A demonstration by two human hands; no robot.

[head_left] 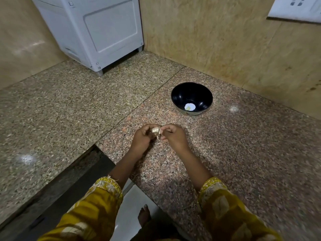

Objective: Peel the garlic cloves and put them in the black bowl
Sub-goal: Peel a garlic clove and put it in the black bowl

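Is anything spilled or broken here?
Nothing stands out. The black bowl sits upright on the counter, and the left hand and right hand both hold the garlic. No spill or damage shows.

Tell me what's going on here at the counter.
A person is peeling garlic over the counter. The left hand holds the garlic while the right hand pinches at its skin. The bowl stands further back, apart from both hands, with one small pale thing at its bottom; whether that is a clove is unclear.
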